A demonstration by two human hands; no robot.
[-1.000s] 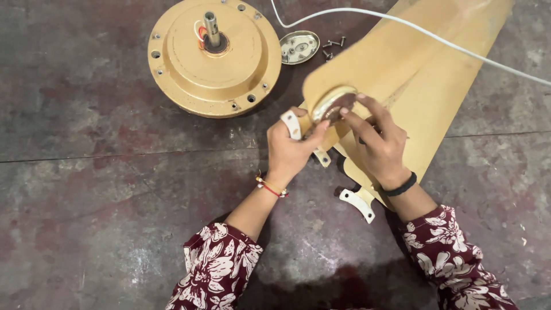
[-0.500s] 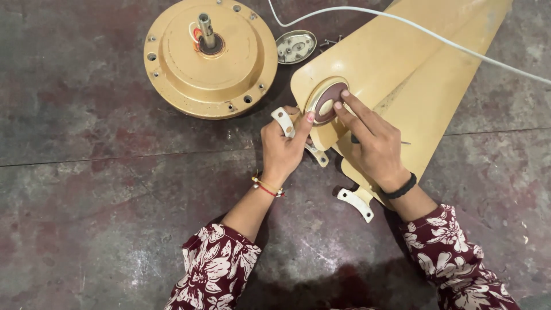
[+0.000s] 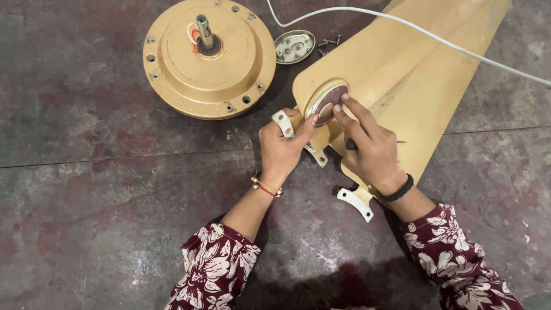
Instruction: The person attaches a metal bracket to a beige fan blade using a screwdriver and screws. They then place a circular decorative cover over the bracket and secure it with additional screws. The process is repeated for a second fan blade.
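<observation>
Cream ceiling fan blades (image 3: 413,74) lie stacked on the floor, running up to the right. A round gold-rimmed cap (image 3: 325,101) with a brown centre rests on the near end of the top blade. My left hand (image 3: 282,148) grips the white blade bracket (image 3: 282,121) and its thumb presses the cap's rim. My right hand (image 3: 367,146) has its fingertips on the cap and holds a thin dark tool (image 3: 351,144) in its palm. Another white bracket (image 3: 356,202) sticks out below my right wrist.
A round gold fan motor (image 3: 209,60) with a steel shaft stands at the upper left. Beside it lie a small oval metal plate (image 3: 294,46) and several loose screws (image 3: 330,43). A white cable (image 3: 436,39) crosses the blades. The floor is dark, stained concrete.
The view has shifted slightly. My hands have turned the round cap more face-up on the blade end, and my right fingers have moved onto its rim.
</observation>
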